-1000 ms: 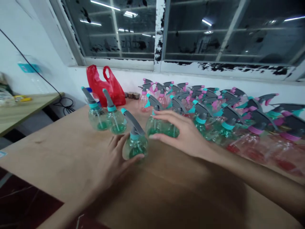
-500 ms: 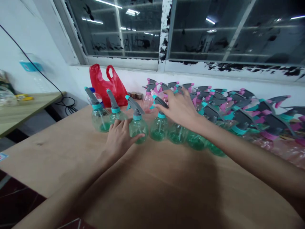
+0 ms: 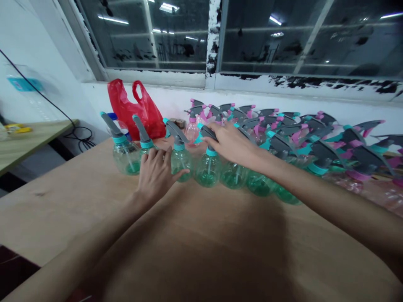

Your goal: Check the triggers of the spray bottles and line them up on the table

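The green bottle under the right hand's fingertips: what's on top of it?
A grey spray head with a turquoise tip and collar tops the green bottle. The right hand covers the spray head's rear part, so that end can't be seen.

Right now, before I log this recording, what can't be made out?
All in the head view:
Second green bottle from the left: most of its body, behind the left hand.
Right hand: how firmly it grips, its own back hiding the contact.
Red bag: contents, hidden by its plastic.
Pink bottle: cut off by the right edge.
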Demonstrator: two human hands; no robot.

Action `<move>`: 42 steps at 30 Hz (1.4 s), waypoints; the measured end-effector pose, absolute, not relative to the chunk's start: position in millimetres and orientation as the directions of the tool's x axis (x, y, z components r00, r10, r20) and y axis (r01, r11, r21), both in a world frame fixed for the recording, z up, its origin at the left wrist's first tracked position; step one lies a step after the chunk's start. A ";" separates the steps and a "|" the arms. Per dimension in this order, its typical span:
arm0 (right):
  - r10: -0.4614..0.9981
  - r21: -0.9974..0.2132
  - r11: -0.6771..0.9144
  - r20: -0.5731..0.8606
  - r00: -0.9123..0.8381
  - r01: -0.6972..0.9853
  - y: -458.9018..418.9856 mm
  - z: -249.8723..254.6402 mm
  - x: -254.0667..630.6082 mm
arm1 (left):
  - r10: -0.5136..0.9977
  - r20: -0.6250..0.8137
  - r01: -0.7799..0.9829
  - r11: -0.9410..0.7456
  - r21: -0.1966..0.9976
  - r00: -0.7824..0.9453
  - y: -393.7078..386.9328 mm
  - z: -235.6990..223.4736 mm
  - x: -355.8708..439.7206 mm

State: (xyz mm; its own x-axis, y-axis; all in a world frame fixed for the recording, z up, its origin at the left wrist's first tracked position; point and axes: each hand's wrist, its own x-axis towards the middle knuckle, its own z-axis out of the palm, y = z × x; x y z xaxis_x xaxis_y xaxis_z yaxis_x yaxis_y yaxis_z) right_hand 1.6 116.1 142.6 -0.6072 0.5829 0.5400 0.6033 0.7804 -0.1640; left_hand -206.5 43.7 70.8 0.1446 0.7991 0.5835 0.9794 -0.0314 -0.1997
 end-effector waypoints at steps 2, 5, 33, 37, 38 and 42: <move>0.594 -0.139 0.768 0.520 -0.614 0.625 112.2 143.6 2.1 | 0.784 0.604 0.979 -0.021 -0.203 0.142 36.9 72.0 -204.8; 0.593 -0.067 0.756 0.491 -0.638 0.651 101.2 147.1 3.6 | 0.752 0.638 0.982 -0.057 -0.182 0.162 18.7 75.5 -198.3; 0.735 -0.680 0.659 0.489 -0.470 0.321 -3.9 87.3 190.0 | 0.863 0.313 0.762 -0.500 0.411 0.398 -44.2 35.5 5.6; 0.797 -0.788 0.578 0.488 -0.356 0.212 -4.4 84.2 194.8 | 0.818 0.389 0.725 -0.564 0.395 0.424 -33.9 28.4 32.9; 0.809 -0.805 0.562 0.485 -0.333 0.192 -3.6 84.6 196.4 | 0.812 0.399 0.722 -0.570 0.392 0.425 -30.8 26.9 38.0; 0.819 -0.832 0.537 0.475 -0.321 0.141 3.8 85.0 206.1 | 0.796 0.411 0.705 -0.594 0.388 0.444 -20.0 20.0 48.7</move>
State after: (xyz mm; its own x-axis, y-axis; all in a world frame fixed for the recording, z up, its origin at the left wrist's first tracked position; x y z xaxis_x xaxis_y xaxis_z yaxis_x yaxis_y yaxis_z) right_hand 206.1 3.8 85.0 -0.3213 0.8192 0.4750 0.1407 0.5374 -0.8315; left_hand 48.7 -20.0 20.0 0.4444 0.7958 0.4114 0.7045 -0.5941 0.3881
